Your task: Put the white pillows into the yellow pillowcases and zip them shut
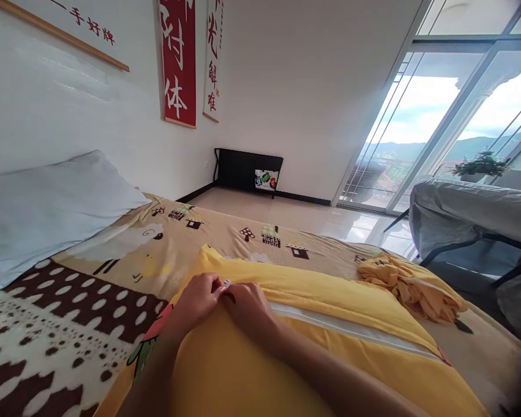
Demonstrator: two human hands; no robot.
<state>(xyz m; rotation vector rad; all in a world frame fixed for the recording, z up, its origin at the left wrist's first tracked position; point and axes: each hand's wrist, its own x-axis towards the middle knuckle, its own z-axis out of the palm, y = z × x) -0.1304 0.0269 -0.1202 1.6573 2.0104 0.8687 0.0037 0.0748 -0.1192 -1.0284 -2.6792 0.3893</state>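
Observation:
A yellow pillowcase [342, 284], filled out as by a pillow, lies on the bed in front of me. Along its upper side runs a long slit with a white strip [356, 330] showing in it. My left hand [202, 298] is closed, pinching the cloth near the slit's left end. Right beside it, my right hand [249, 307] is closed on the same spot, its fingers curled down. A small white bit [226, 283] shows between the two hands; whether it is zipper tape or a tag I cannot tell. Red and green print peeks out by my left forearm.
A crumpled yellow cloth [410, 286] lies at the right on the patterned blanket [125, 249]. At the left a white pillow [56, 202] rests against the wall. Beyond the bed are a folded black table [238, 168], a plastic-covered table [473, 202] and glass doors [417, 116].

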